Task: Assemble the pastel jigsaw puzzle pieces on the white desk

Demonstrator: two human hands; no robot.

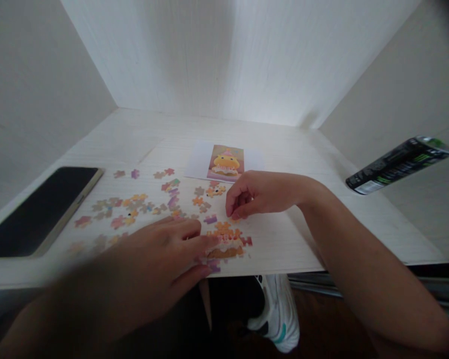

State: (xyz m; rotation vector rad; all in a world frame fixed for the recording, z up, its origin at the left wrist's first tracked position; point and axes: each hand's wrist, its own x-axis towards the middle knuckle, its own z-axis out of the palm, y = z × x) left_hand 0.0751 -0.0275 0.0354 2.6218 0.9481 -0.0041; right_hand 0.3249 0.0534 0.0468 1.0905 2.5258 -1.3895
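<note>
My left hand [164,259] lies flat on the white desk [284,239], fingers stretched out, its fingertips resting on a small joined cluster of orange and pink puzzle pieces [228,242] near the front edge. My right hand [258,194] hovers just behind that cluster with fingers curled down in a pinch on an orange piece [235,217]. Several loose puzzle pieces [134,204] are scattered to the left. A reference picture card [226,162] showing a yellow character lies further back.
A dark phone or tablet [41,209] lies face up at the desk's left. A black and green can [396,164] stands at the right. White walls enclose the desk on three sides. A white shoe [279,314] shows below the desk edge.
</note>
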